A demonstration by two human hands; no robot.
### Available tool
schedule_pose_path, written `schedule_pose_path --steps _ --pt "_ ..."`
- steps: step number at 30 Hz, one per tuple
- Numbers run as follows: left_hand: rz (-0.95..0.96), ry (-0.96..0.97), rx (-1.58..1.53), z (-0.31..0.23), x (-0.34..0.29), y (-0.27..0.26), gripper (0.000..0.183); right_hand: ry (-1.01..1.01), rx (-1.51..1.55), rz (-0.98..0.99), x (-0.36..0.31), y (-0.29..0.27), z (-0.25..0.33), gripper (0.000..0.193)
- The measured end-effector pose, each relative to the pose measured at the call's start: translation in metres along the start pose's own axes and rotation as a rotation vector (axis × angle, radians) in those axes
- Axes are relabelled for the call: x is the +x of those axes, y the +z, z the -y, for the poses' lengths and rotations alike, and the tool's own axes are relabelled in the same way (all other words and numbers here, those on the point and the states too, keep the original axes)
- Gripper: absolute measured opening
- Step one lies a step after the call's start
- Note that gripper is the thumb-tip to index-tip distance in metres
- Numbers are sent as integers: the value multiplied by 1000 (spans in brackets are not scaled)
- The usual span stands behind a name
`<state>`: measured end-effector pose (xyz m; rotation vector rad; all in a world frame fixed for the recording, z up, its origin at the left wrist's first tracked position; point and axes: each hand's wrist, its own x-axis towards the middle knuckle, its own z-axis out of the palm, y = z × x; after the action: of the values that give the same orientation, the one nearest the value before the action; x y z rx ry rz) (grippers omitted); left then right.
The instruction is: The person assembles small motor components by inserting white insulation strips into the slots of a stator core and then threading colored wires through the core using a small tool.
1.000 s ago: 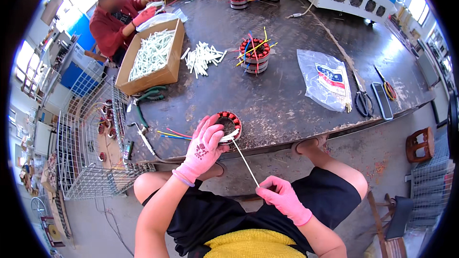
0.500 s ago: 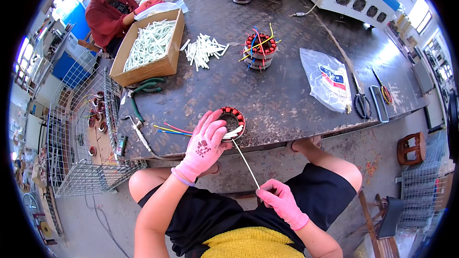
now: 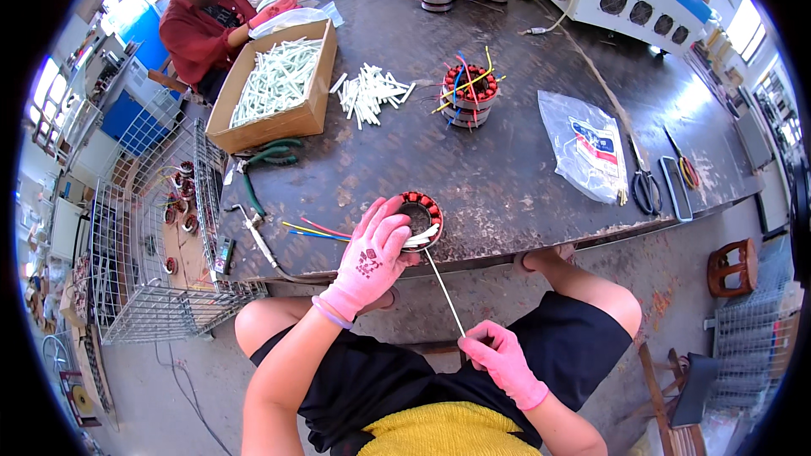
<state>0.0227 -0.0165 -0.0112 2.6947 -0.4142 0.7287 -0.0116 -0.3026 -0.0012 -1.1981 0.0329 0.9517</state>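
Steadily, my gloved left hand (image 3: 372,257) gripped the left side of a ring-shaped coil core (image 3: 432,209) at the near edge of the bench (image 3: 380,165), fingers curled over its rim; whether the core rested on the top or was held just above it, I could not tell. Red windings circled its upper rim, white pieces (image 3: 420,238) lay inside its near side, and coloured leads (image 3: 314,231) — red, yellow and blue — stuck out to the left past my hand. My gloved right hand (image 3: 505,363), below that edge and over my lap, pinched the lower end of a thin white cord (image 3: 444,294) between thumb and fingers; the cord ran straight up to the near side of the core. Toward the bench's near left corner lay a tool with a white handle (image 3: 264,247) and, farther back, green-handled pliers (image 3: 274,152). Along the left edge stood a cardboard box (image 3: 300,118) full of white tubes (image 3: 274,80), with a loose pile of tubes (image 3: 372,95) just beside it. Another core with upright wires (image 3: 470,110) stood farther in from the near edge. Toward the near right corner lay a clear bag (image 3: 562,131), black-handled scissors (image 3: 647,192) and a phone (image 3: 676,190) — beyond the far left edge, a co-worker in red (image 3: 196,44) handled something too small to make out.
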Motion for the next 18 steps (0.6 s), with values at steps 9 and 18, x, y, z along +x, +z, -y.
schedule_pose_path --steps 9,18 --pt "27 -21 -50 1 -2 -1 51 -8 2 -19 4 4 3 15" --pt "61 -53 -122 -3 2 -12 35 -45 -8 -10 18 12 9 18"
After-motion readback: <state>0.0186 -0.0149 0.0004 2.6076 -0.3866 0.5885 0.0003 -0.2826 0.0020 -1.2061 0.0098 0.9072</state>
